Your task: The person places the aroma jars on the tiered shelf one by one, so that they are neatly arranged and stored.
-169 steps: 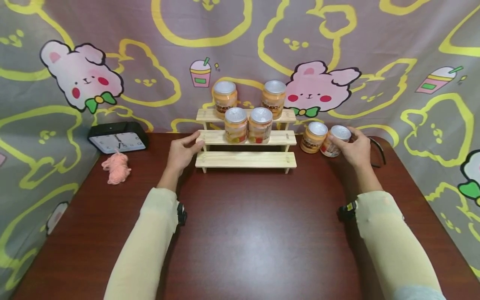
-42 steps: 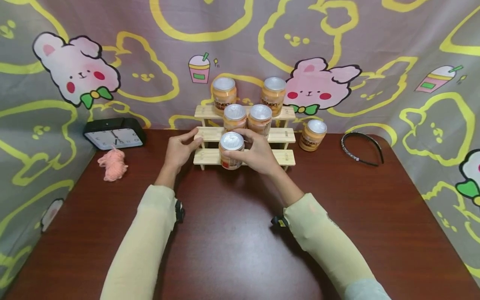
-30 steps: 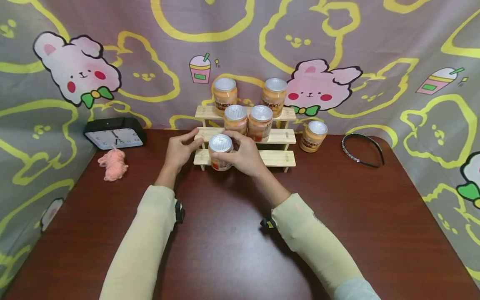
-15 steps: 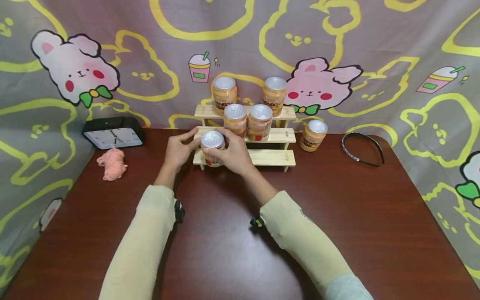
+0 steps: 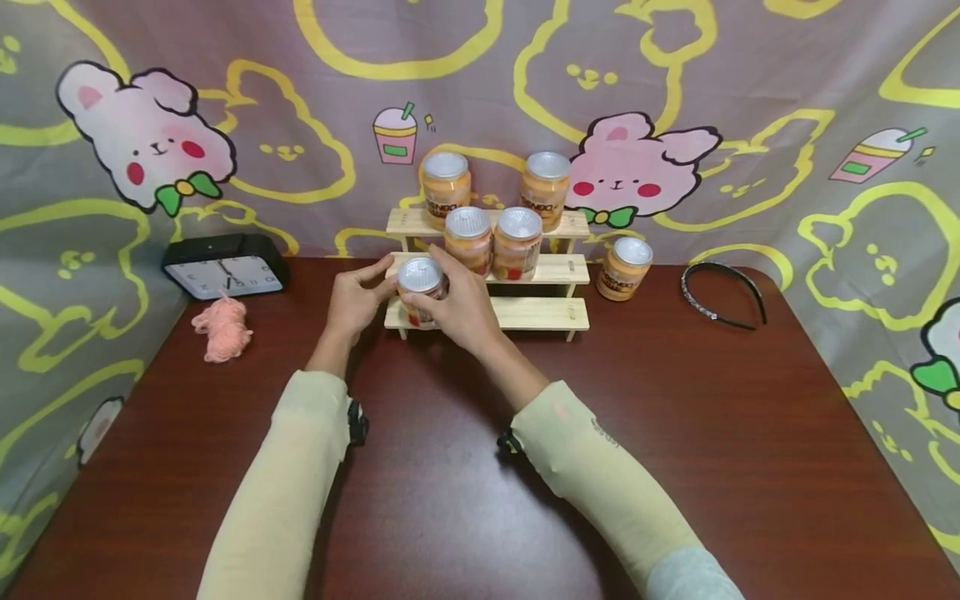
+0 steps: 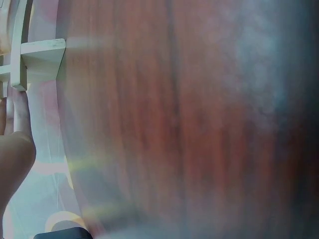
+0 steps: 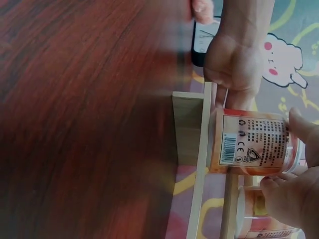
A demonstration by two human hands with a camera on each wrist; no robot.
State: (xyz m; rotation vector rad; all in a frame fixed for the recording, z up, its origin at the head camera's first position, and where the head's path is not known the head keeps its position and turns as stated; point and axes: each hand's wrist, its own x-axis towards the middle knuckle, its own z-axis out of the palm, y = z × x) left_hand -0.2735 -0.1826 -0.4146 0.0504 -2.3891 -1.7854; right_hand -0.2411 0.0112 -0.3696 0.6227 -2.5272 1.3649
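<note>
A three-step wooden display rack stands at the back of the table. My right hand grips an orange-filled jar with a silver lid at the left end of the lowest step. In the right wrist view the jar stands upright, its base right at the step, its barcode label facing the camera. My left hand holds the left end of the middle step between thumb and fingers. Two similar jars sit side by side on the middle step, and two more stand apart on the top step.
Another jar stands on the table right of the rack, with a black headband beyond it. At the left are a black clock and a pink yarn bundle. A patterned curtain hangs close behind.
My right hand has brought the jar from the table at the right to the lowest step, then leftward along it to its left end. The left hand has kept its place on the rack.
</note>
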